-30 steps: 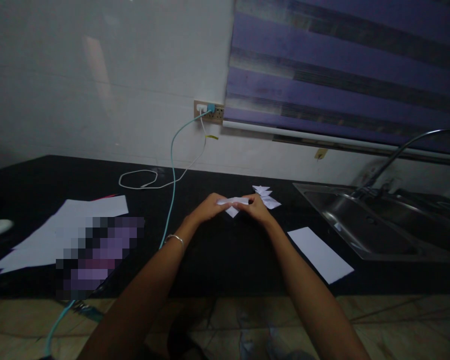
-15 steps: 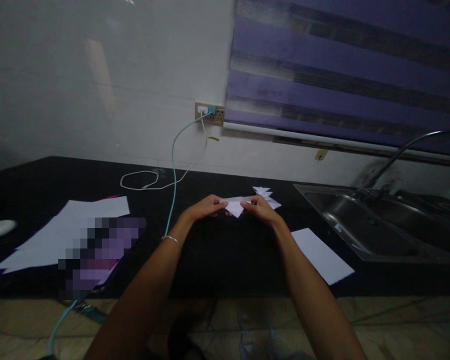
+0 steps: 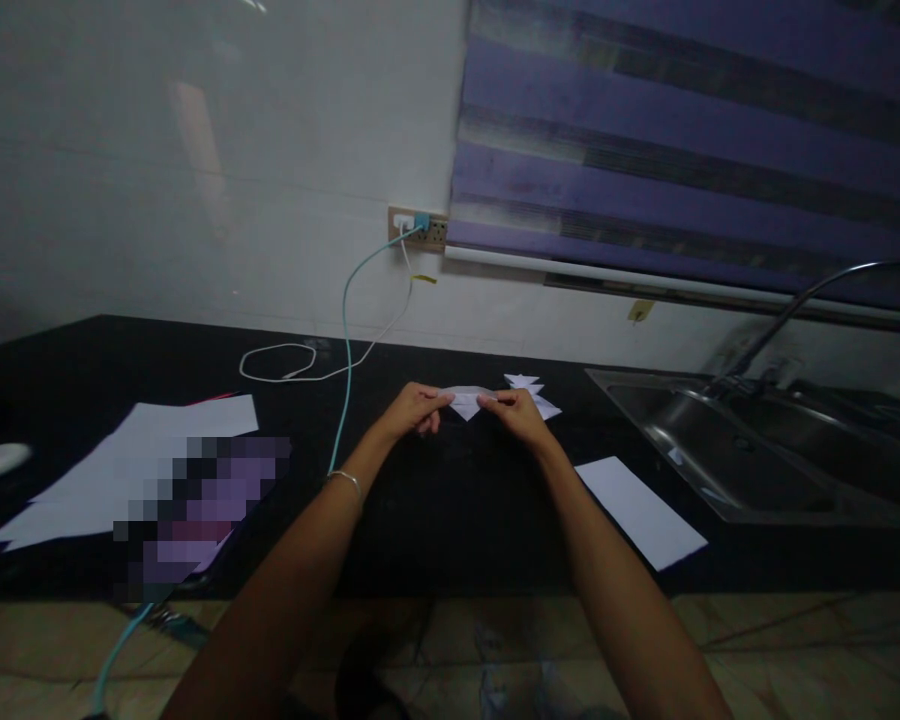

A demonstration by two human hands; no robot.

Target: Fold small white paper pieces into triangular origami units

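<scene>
L hand (image 3: 414,410) + R hand (image 3: 523,412) both pinch the small folded white paper (image 3: 466,402), one at each end; thumbs on near face, R fingers mostly behind it, some L fingers curled below. Paper sits directly betw. the two hands, above/at mid counter (image 3: 457,530); can't tell if it touches the surface. Long axis runs L–R, hand to hand, approx. parallel to the wall; triangular tip points back twd person. Neither hand nearer, grip looks about even.

Pointed folded paper pieces (image 3: 523,382) lie just behind R hand, partly hidden by it, so R is the closer hand there. White rectangular sheet (image 3: 641,512) lies flat just right of R forearm, slanting back-L to front-R, betw. forearm and sink (image 3: 600,375); sink rim bounds the R side.

L side: teal cable (image 3: 347,320) drops past L wrist near the bracelet (image 3: 347,480); white cable (image 3: 307,377) loops on counter farther back. Loose white sheets (image 3: 187,420) + pixelated purple item (image 3: 225,490) well left of L hand. Back edge = wall, near the paper pieces. Widest open stretch is on near side, betw. forearms, down to counter's front edge.
</scene>
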